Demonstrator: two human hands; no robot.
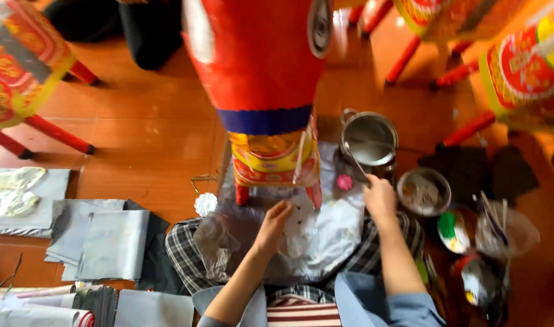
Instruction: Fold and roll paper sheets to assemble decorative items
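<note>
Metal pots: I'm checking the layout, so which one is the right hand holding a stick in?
The larger steel pot with handles, farther from the right hand; the smaller bowl sits beside it.

The red paper figure [255, 60] is cut off by the top edge.

Both forearms outstretched, left hand [272, 225] with fingers curled, right hand [380, 198] in a closed grip

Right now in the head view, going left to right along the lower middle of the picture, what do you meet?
Stack of grey paper sheets → small white paper flower → left hand on the white cut-out paper → right hand holding a thin stick → small round bowl → green and white container.
</note>
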